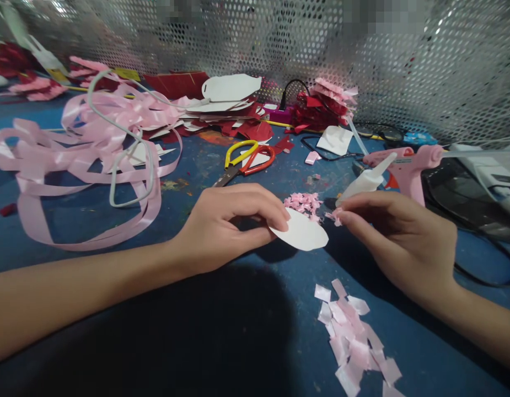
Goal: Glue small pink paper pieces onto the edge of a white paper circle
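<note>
My left hand [230, 223] pinches the edge of a white card disc [302, 234] and holds it just above the blue table [221, 331]. Small pink ribbon folds [304, 203] cover the disc's far edge. My right hand [397, 237] is closed in a pinch on one small pink ribbon piece [335, 216] at the disc's right side. A white glue bottle [366, 179] lies just behind my right hand, nozzle pointing right and up.
A pile of cut pink ribbon squares [354, 339] lies near the front. Loose pink ribbon [85, 149] sprawls at left. Scissors [246, 160] lie in the middle, a pink glue gun [407, 165] at right. Red and white card cutouts [230, 105] sit before a perforated metal screen [279, 38].
</note>
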